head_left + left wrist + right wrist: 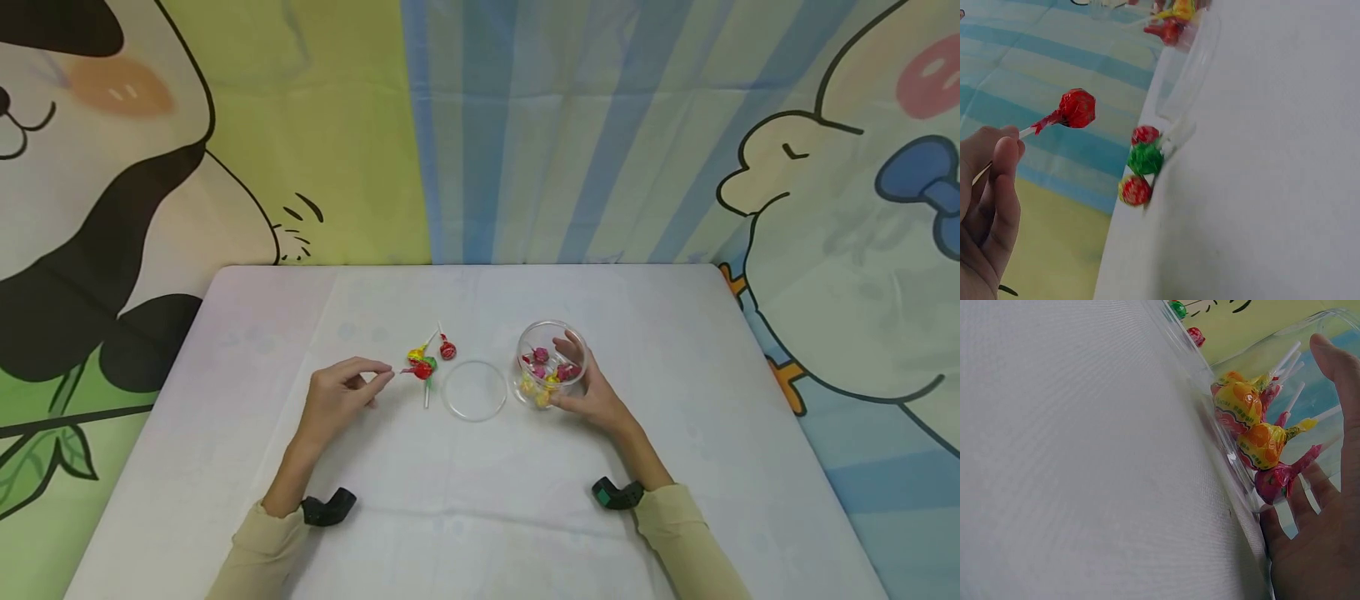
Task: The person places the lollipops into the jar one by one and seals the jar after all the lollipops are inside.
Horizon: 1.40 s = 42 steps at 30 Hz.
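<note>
My left hand (341, 396) pinches the stick of a red-wrapped lollipop (1077, 108) between thumb and fingertips, candy end pointing away from the hand. In the left wrist view it is held up off the table. My right hand (596, 396) grips the side of a clear jar (519, 357), its thumb on the near side and fingers round the far side. Inside the jar are several lollipops, with yellow-orange (1262, 445) and pink (1274, 482) wrappers. A green lollipop (1145, 159), a yellow-and-red one (1134, 190) and a red one (447, 350) lie on the table.
Between the loose lollipops and the jar lies a clear round lid or ring (474, 419). A white cloth covers the table (480, 517). Behind it hangs a printed curtain (525, 125), and black wrist devices (328, 507) sit on both wrists.
</note>
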Each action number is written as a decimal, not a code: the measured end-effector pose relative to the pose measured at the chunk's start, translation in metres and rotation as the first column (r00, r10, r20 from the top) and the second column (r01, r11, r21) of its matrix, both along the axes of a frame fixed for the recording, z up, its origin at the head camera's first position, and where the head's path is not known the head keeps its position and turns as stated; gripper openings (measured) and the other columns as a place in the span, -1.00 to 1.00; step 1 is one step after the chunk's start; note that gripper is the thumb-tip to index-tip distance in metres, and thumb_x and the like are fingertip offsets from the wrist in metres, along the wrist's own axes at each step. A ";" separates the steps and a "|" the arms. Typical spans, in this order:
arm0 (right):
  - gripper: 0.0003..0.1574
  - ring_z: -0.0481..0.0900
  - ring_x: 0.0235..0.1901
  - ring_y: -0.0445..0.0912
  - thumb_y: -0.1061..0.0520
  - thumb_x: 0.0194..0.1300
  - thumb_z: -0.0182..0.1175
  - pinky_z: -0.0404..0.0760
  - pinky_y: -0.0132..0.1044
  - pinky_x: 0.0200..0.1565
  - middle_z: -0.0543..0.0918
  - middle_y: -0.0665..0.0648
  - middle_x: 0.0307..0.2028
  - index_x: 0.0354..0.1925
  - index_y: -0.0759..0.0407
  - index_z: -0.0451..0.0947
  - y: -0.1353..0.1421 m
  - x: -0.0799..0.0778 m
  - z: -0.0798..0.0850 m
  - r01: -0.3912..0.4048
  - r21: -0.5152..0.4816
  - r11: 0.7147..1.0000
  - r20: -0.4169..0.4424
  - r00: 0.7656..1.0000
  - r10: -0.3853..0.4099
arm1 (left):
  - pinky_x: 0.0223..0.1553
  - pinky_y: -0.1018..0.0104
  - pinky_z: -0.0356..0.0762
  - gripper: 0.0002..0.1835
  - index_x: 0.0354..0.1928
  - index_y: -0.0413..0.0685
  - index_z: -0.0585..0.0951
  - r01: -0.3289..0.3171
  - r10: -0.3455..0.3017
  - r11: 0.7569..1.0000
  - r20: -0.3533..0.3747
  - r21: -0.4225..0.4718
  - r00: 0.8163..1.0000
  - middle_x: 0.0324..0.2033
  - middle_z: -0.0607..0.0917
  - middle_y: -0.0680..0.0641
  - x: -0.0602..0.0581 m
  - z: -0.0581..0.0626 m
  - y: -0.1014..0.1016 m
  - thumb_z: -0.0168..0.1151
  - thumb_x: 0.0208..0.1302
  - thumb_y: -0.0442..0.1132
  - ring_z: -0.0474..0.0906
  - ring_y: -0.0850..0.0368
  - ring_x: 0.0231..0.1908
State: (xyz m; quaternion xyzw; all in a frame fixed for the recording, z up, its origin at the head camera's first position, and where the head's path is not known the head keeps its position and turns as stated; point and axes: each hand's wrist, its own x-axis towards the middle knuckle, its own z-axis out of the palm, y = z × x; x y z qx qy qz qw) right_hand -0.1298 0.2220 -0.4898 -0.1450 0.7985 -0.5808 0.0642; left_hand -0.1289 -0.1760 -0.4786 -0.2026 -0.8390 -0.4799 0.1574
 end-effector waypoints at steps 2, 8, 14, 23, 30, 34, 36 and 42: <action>0.26 0.01 0.48 0.28 0.34 0.00 0.35 -0.21 0.40 0.38 0.13 0.34 0.47 0.51 0.08 -0.14 0.000 0.000 0.000 0.000 -0.003 1.000 -0.001 1.000 0.000 | -0.70 0.55 0.31 -0.82 -0.29 -0.07 0.74 0.023 -0.024 0.998 0.027 0.059 0.999 -0.49 0.75 -0.06 -0.002 0.005 0.007 0.44 0.03 -0.43 0.51 0.26 -0.75; 0.26 0.00 0.48 0.28 0.33 0.00 0.35 -0.21 0.39 0.39 0.12 0.36 0.47 0.51 0.12 -0.15 -0.001 0.000 -0.001 -0.002 -0.006 1.000 0.004 1.000 0.002 | -0.70 0.49 0.30 -0.86 -0.28 -0.08 0.73 0.058 -0.068 0.989 0.075 0.135 0.995 -0.50 0.73 -0.09 -0.009 0.022 0.031 0.44 0.07 -0.35 0.52 0.30 -0.73; 0.26 0.00 0.48 0.28 0.33 -0.02 0.35 -0.22 0.39 0.38 0.13 0.36 0.46 0.50 0.12 -0.14 -0.001 0.000 -0.001 0.006 0.002 1.000 0.000 1.000 -0.006 | -0.67 0.46 0.44 -0.89 -0.30 -0.11 0.71 0.151 -0.167 0.963 0.053 0.225 0.985 -0.50 0.71 -0.18 -0.017 0.044 0.060 0.40 0.11 -0.40 0.53 0.22 -0.73; 0.27 0.01 0.47 0.29 0.33 -0.01 0.36 -0.20 0.42 0.37 0.13 0.36 0.46 0.51 0.09 -0.14 0.000 -0.001 -0.003 0.006 -0.002 1.000 0.001 1.000 -0.006 | -0.63 0.45 0.46 -0.93 -0.31 -0.09 0.74 0.246 -0.237 0.945 -0.071 0.216 0.969 -0.51 0.74 -0.05 -0.024 0.072 0.114 0.40 0.14 -0.32 0.53 0.34 -0.70; 0.29 0.03 0.49 0.19 0.21 0.01 0.41 -0.17 0.40 0.38 0.16 0.19 0.48 0.52 -0.02 -0.15 0.008 -0.011 -0.031 0.009 0.004 1.000 -0.021 1.000 -0.009 | -0.65 0.43 0.46 -0.89 -0.30 -0.10 0.75 0.251 -0.244 0.951 -0.064 0.180 0.968 -0.47 0.77 -0.03 -0.027 0.071 0.145 0.38 0.18 -0.21 0.51 0.39 -0.71; 0.29 0.02 0.50 0.18 0.22 0.02 0.41 -0.18 0.39 0.39 0.16 0.19 0.48 0.51 0.09 -0.17 0.010 -0.012 -0.032 0.006 -0.003 1.000 -0.013 1.000 -0.006 | -0.65 0.45 0.46 -0.90 -0.28 -0.08 0.76 0.244 -0.243 0.963 -0.025 0.116 0.970 -0.41 0.79 -0.01 -0.029 0.062 0.162 0.38 0.18 -0.23 0.48 0.43 -0.71; 0.29 0.01 0.50 0.21 0.28 0.02 0.39 -0.19 0.39 0.39 0.15 0.23 0.48 0.51 0.11 -0.18 0.010 -0.010 -0.028 0.001 -0.010 1.000 -0.009 1.000 -0.001 | -0.64 0.49 0.44 -0.89 -0.28 -0.08 0.76 0.239 -0.239 0.970 -0.006 0.042 0.971 -0.39 0.80 0.00 -0.030 0.057 0.171 0.38 0.18 -0.24 0.45 0.44 -0.72; 0.26 -0.01 0.46 0.36 0.37 0.02 0.34 -0.18 0.43 0.36 0.11 0.44 0.44 0.51 0.16 -0.18 0.004 -0.002 -0.006 -0.038 -0.034 0.999 -0.030 0.999 0.037 | -0.72 0.56 0.27 -0.83 -0.26 0.00 0.77 0.184 -0.175 0.960 0.060 -0.211 0.983 -0.42 0.80 0.04 -0.029 0.049 0.191 0.38 0.18 -0.11 0.33 0.46 -0.80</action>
